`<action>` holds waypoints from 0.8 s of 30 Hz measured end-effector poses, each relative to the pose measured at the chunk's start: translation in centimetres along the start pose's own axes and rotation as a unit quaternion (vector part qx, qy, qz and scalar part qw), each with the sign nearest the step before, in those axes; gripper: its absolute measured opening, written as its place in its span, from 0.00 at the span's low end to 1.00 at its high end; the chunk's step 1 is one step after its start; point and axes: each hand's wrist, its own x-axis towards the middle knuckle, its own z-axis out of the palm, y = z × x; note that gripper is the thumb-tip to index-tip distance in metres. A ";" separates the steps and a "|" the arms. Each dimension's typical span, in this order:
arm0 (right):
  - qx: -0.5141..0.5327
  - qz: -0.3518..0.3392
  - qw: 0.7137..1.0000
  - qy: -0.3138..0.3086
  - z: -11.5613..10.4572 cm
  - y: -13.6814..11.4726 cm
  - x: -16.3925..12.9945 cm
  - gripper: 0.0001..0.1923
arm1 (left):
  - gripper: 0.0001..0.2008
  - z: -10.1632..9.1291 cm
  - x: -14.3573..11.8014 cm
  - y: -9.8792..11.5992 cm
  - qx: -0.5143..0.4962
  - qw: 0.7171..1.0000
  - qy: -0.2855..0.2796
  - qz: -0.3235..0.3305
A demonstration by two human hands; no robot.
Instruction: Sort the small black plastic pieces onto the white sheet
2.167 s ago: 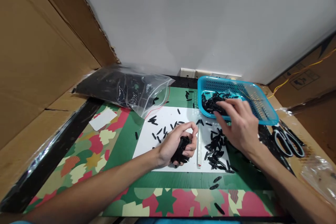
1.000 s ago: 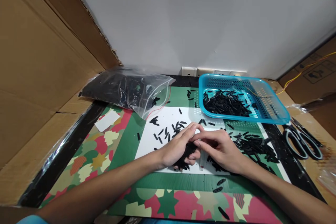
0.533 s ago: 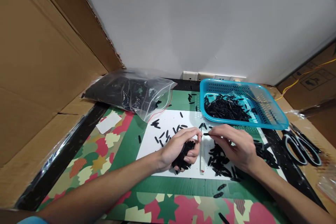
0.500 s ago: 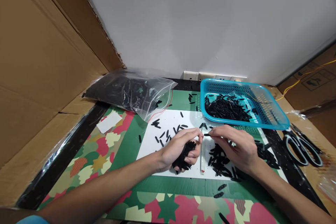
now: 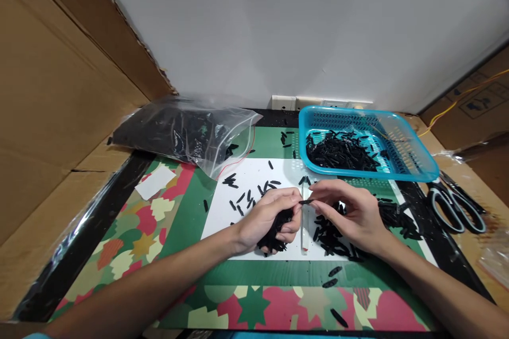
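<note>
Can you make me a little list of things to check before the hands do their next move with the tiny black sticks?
1. Left hand has a bunch of black pieces in its grip: ok.
2. Right hand pinches one single black piece at its fingertips: ok.
3. That piece sits between both hands' fingertips: ok.
4. Blue basket is within view, with pieces inside: ok.
5. Whether the pinched piece is flawed: cannot tell.
6. Loose pieces scattered over the white sheet: not ok, untidy.
</note>
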 end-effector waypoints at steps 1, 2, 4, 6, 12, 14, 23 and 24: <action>-0.001 0.005 1.000 -0.002 0.0 0.0 0.0 0.12 | 0.14 0.0 0.0 0.0 0.002 1.000 0.000 -0.002; -0.003 0.010 1.000 -0.003 -0.1 0.0 0.0 0.11 | 0.14 0.0 0.0 0.1 0.004 1.000 0.001 -0.006; -0.007 0.016 1.000 -0.005 -0.1 -0.1 0.0 0.09 | 0.14 0.0 -0.1 0.1 0.008 1.000 0.003 -0.010; -0.008 0.017 1.000 -0.008 -0.1 -0.1 0.0 0.08 | 0.14 0.0 -0.1 0.1 0.009 1.000 0.007 -0.010; -0.028 -0.002 0.999 -0.021 -0.5 0.2 0.2 0.06 | 0.13 -0.1 -0.2 0.3 0.012 1.000 0.016 -0.018; -0.039 -0.012 0.999 -0.028 -0.7 0.3 0.4 0.04 | 0.13 -0.1 -0.2 0.3 0.012 1.000 0.016 -0.021; -0.045 -0.007 0.998 -0.034 -0.6 0.1 0.6 0.03 | 0.14 -0.3 -0.2 0.2 0.014 0.999 0.012 -0.031; -0.046 -0.004 0.998 -0.034 -0.6 0.0 0.5 0.03 | 0.14 -0.2 -0.2 0.2 0.015 0.999 0.012 -0.033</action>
